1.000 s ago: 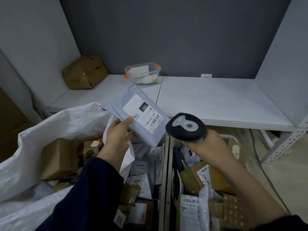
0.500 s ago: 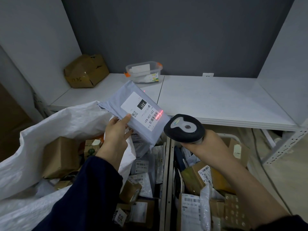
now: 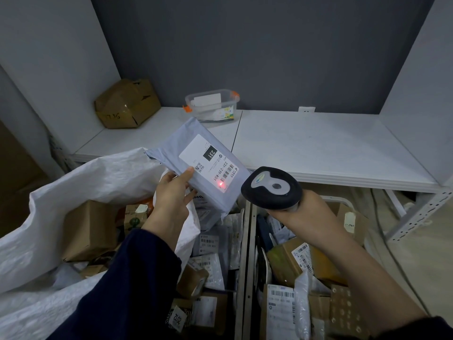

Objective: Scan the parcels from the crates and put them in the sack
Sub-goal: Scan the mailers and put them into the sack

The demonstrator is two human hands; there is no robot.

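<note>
a grey parcel (image 3: 204,169) is held up in the left hand (image 3: 171,195): the thumb is laid on its face by the label's corner and the fingers are curled behind, so the grip is closed on the parcel's lower left edge. the parcel is tilted, with its white label (image 3: 196,150) turned toward the camera, and it is raised above the place where the sack and the left crate meet. a red dot (image 3: 221,184) is cast on the label's lower end, just beside the barcode. a black scanner (image 3: 270,190) is held in the right hand (image 3: 311,217), the grip wrapped round the handle under the head. the head is pointed at the parcel and is kept just to its right, apart from it. the white sack (image 3: 98,173) lies open at the left, and brown boxes (image 3: 88,229) are seen inside it. below the hands, the left crate (image 3: 242,266) is filled with grey bags and small boxes, and the right crate (image 3: 342,199) beside it with labelled boxes and bags. behind them a white shelf (image 3: 318,143) is seen. on it a dented cardboard box (image 3: 127,104) is set in the left corner and a clear tub (image 3: 212,104) with orange clips stands against the back wall. the left forearm is covered by a dark sleeve (image 3: 127,290).
</note>
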